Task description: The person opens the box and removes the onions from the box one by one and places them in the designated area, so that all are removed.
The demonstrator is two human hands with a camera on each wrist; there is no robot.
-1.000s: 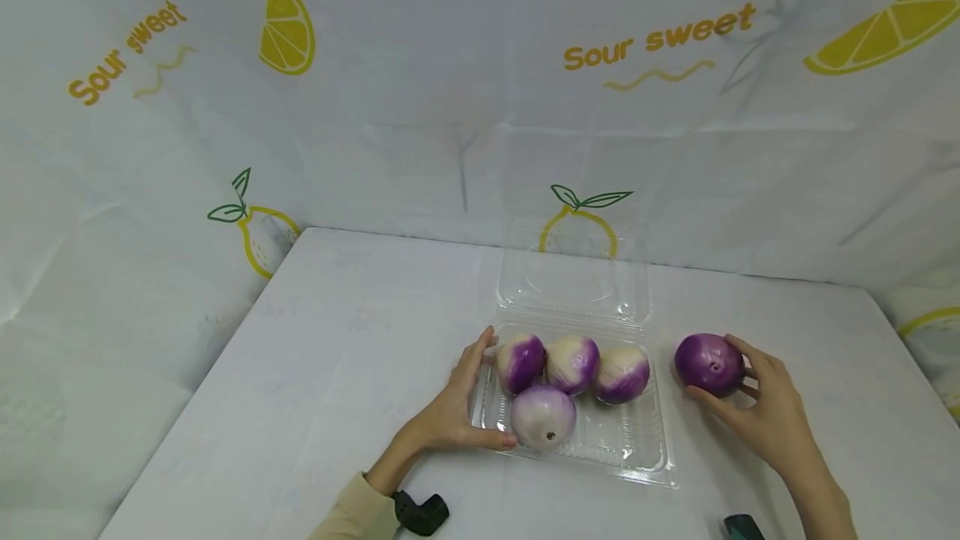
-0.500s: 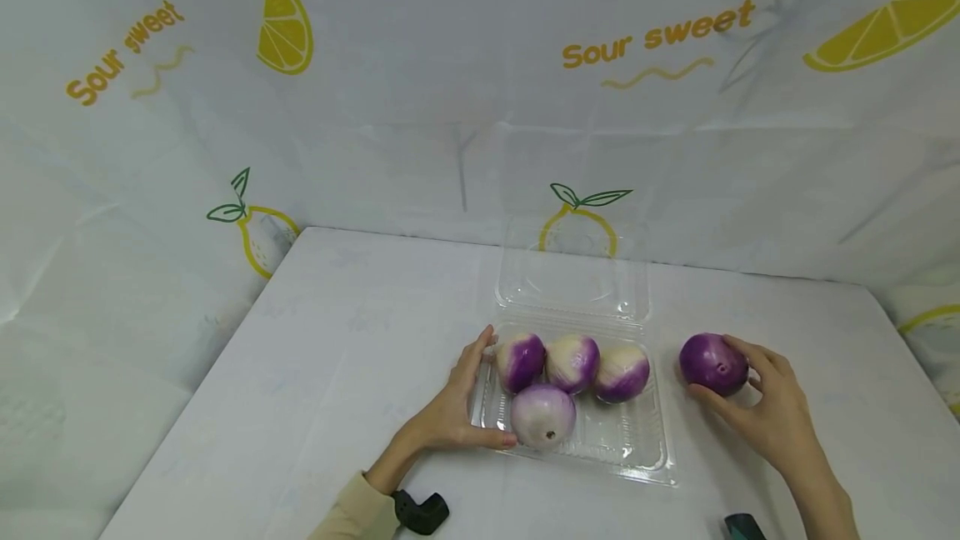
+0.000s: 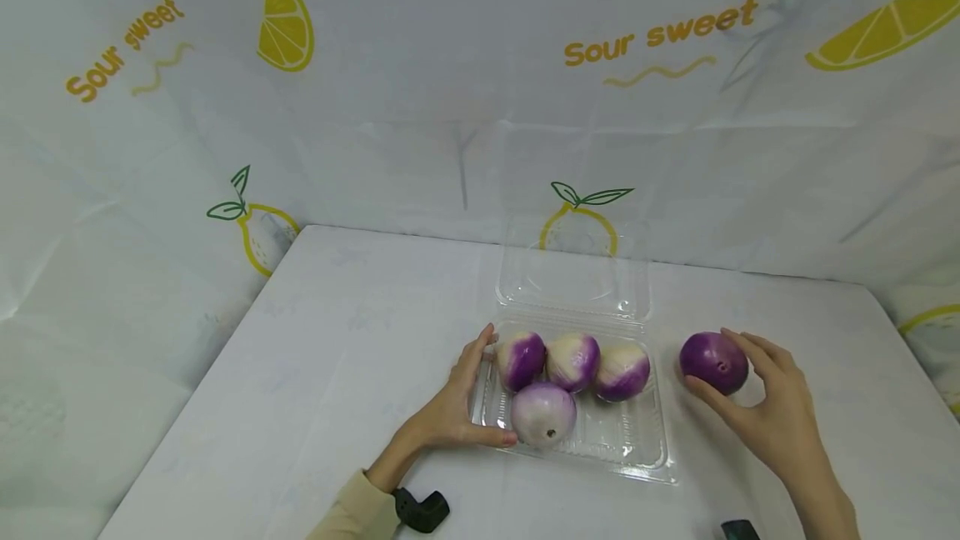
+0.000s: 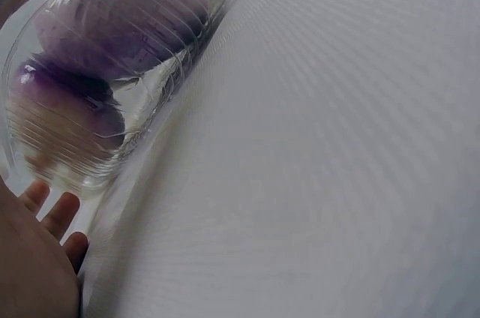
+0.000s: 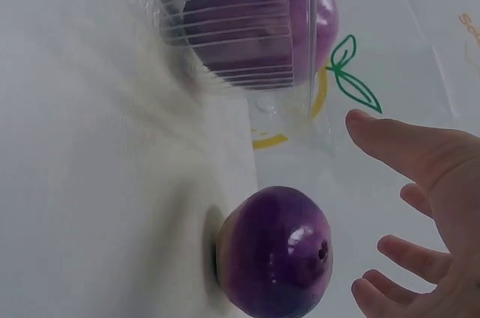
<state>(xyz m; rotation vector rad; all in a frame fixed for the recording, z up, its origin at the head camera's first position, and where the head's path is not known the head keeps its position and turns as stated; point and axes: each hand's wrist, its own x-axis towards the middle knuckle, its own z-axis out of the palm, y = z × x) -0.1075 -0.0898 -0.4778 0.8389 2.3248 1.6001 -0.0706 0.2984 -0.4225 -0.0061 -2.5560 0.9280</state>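
A clear plastic clamshell box (image 3: 611, 440) lies on the table with its lid folded back. Several purple-and-white turnips (image 3: 543, 415) are in its tray, three in a far row and one nearer. My left hand (image 3: 453, 411) spans the box's left end, thumb along the near rim and fingertips by the far corner. To the right of the box, a purple turnip (image 3: 714, 363) rests on the table. Around its right side my right hand (image 3: 772, 407) is spread; the right wrist view shows a gap between the fingers (image 5: 416, 258) and this turnip.
The transparent lid (image 3: 573, 282) leans back toward the lemon-print backdrop (image 3: 420, 65). A white cloth covers the table (image 3: 337, 357). One dark device (image 3: 422, 512) sits by the left wrist, another dark object (image 3: 738, 530) near the right forearm.
My right hand shifted the loose turnip slightly right, then loosened from it, fingers spreading away. The left hand and the box have stayed in place.
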